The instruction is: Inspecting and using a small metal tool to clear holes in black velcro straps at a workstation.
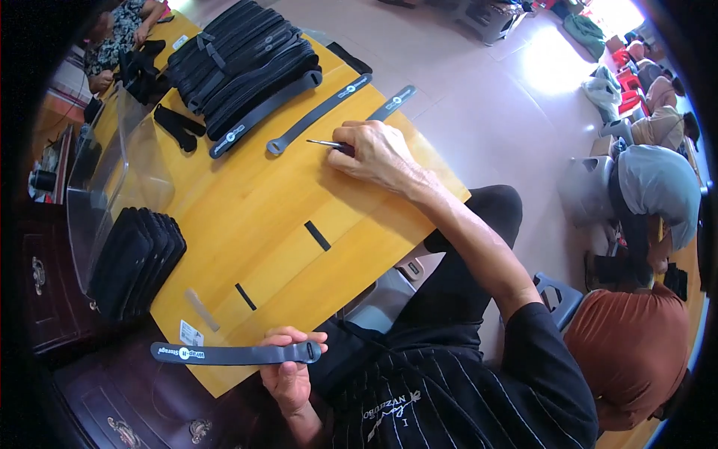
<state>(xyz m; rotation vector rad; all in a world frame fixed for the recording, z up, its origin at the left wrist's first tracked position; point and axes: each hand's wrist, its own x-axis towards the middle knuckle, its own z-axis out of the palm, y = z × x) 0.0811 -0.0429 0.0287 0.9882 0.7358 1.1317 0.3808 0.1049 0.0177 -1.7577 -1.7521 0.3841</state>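
Note:
Near the front corner of the table, my left hand (288, 374) is closed on a dark grey strap (232, 356) with white print at one end and a slotted loop at the other. The strap lies across my fingers, its printed end reaching left past my hand. Farther off, my right hand (374, 152) is closed around a slim pointed metal tool (323, 143); its kind is hidden by my fingers. Beyond that hand lies another grey strap (321, 117) with a looped end. A further strap (394, 102) is partly covered by my right hand.
A thick stack of dark straps (239, 67) stands on the wooden table (262, 194). Black folded pieces (138, 262) stand by a clear plastic sheet (97, 179) at the left. Two short black strips (317, 236) lie mid-table. Other people work at the far left and right.

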